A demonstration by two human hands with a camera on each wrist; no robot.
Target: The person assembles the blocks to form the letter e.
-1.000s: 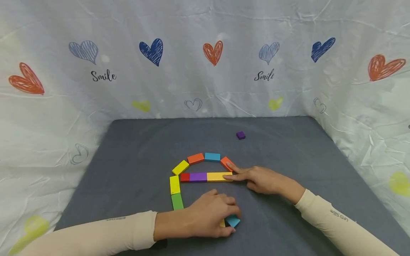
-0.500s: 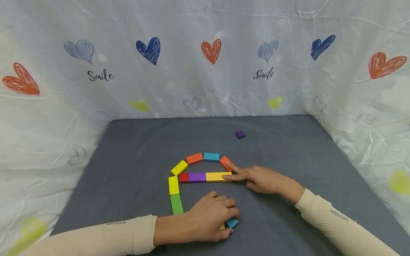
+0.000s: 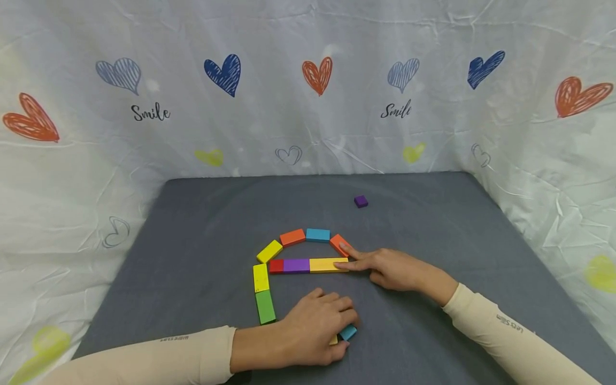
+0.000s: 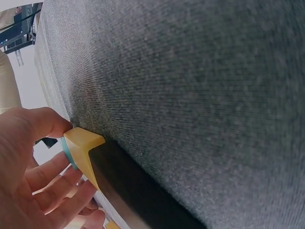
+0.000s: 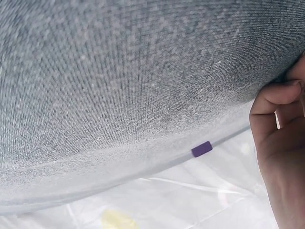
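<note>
In the head view my left hand (image 3: 315, 331) arches over the front of the layout, its thumb and fingers gripping a blue block (image 3: 347, 332). Beside that block a yellow block (image 4: 83, 143) shows in the left wrist view, partly covered by the hand in the head view. My right hand (image 3: 394, 269) reaches in from the right with two fingers extended. One fingertip rests on an orange block (image 3: 338, 243), the other on the end of a long yellow block (image 3: 324, 265). A purple block (image 3: 296, 266) and a red block (image 3: 276, 266) continue that straight row.
A curve of blocks runs round the row: blue (image 3: 318, 235), orange (image 3: 292, 237), yellow (image 3: 269, 251), another yellow (image 3: 261, 278) and green (image 3: 266, 306). A small dark purple block (image 3: 361, 201) lies alone farther back on the grey cloth (image 3: 207, 224). A white curtain stands behind.
My left hand has shifted slightly toward me, and less of the blue block shows beside its fingers. More of the green block is uncovered. My right hand's fingertips stay in place.
</note>
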